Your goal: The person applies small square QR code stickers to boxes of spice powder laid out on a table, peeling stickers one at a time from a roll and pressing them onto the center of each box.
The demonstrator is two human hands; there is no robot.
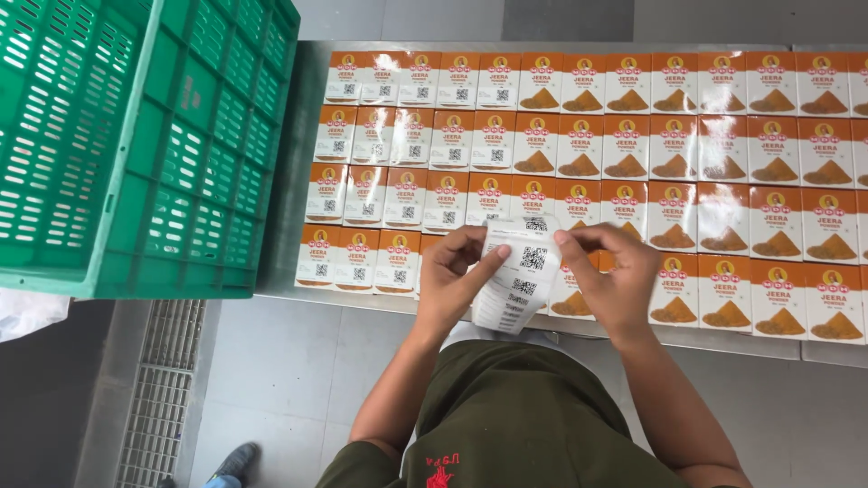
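Note:
My left hand (458, 271) and my right hand (610, 271) together hold a white strip of square-code stickers (522, 271) above the near edge of a steel table (298, 181). The left thumb and fingers pinch the strip's left side; the right fingers pinch its top right corner. Under the hands lie rows of flat orange-and-white spice boxes (674, 172), packed side by side over the table. The boxes in the left columns (398, 136) carry a small square-code sticker; those to the right show none.
A large green slotted plastic crate (145, 145) stands at the table's left end, tilted up. Below it the floor has a metal drain grate (158, 398). A shoe (237, 463) shows near the bottom edge.

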